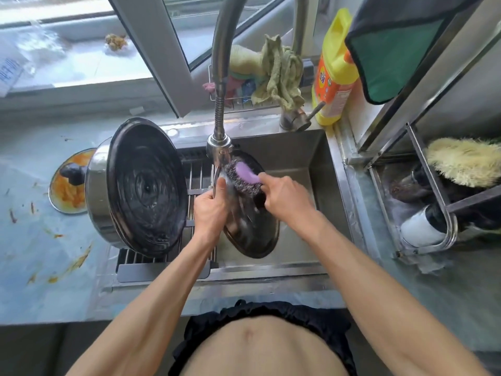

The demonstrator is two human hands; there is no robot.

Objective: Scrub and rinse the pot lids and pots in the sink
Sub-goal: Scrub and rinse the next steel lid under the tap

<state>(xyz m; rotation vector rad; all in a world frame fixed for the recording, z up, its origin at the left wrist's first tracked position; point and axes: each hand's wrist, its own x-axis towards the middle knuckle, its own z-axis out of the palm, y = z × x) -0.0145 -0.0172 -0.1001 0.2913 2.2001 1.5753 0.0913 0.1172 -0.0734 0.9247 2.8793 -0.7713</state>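
Note:
A dark pot lid (253, 240) stands tilted in the steel sink (306, 164) under the tap head (219, 150), with water running onto it. My left hand (211, 207) grips the lid's left rim. My right hand (284, 196) holds the purple handle of a steel-wool scrubber (241, 175), whose pad is pressed against the lid's upper face. A large steel pot (135, 185) lies on its side on the drain rack (195, 191) at the sink's left, its wet dark inside facing me.
A glass lid (67, 183) smeared with orange food lies on the stained counter left of the pot. Behind the sink are a wire basket with rags (273, 74) and a yellow detergent bottle (334, 69). A metal rack with brushes (461, 164) stands at the right.

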